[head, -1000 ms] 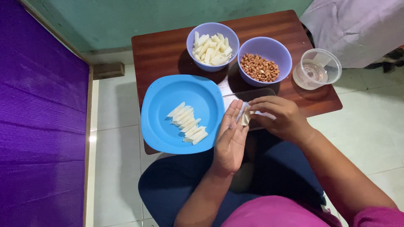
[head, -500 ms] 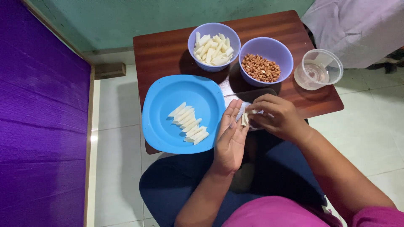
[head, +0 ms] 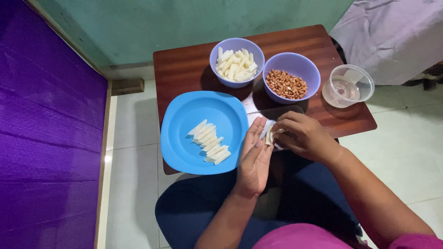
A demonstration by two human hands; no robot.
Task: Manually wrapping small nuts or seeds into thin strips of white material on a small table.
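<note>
Here the right hand (head: 302, 136) pinches a small white wrapper (head: 270, 136) against the flat, open left hand (head: 255, 157). Left of them, a blue plate (head: 184, 143) holds white rolls (head: 210, 142); beyond, bowls hold strips (head: 235, 65) and peanuts (head: 287, 84).

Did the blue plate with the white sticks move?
No. The blue plate lies in the same spot on the wooden table, its far rim just as near the bowl of white pieces as before.

Single head camera, looking steeply down, close over table (head: 194, 69).
</note>
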